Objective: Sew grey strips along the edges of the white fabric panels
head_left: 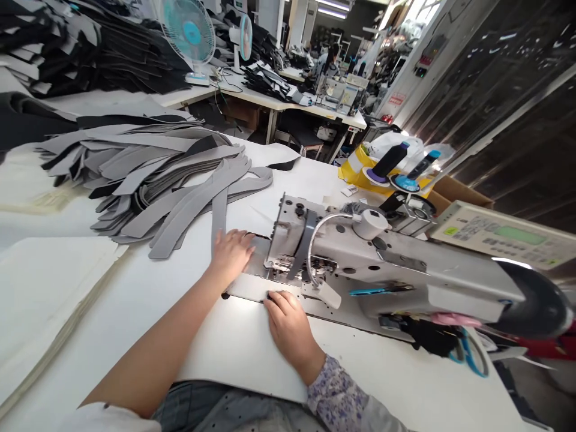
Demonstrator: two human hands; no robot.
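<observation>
My left hand lies at the left end of the sewing machine's metal bed, fingers stretched over it. A grey fabric strip runs from the pile down to this hand and passes out of sight beneath it. My right hand rests at the bed's front edge, just before the needle area, fingers slightly bent and palm down. A small dark spot shows at its fingertips; I cannot make out what it is. The sewing machine stands right of both hands, with a bendable lamp reaching down near the needle.
Grey strips are heaped at the left on the white table. Pale sheets lie at the near left. Thread cones, a control panel and blue-handled scissors are at the right. Fans and a person are farther back.
</observation>
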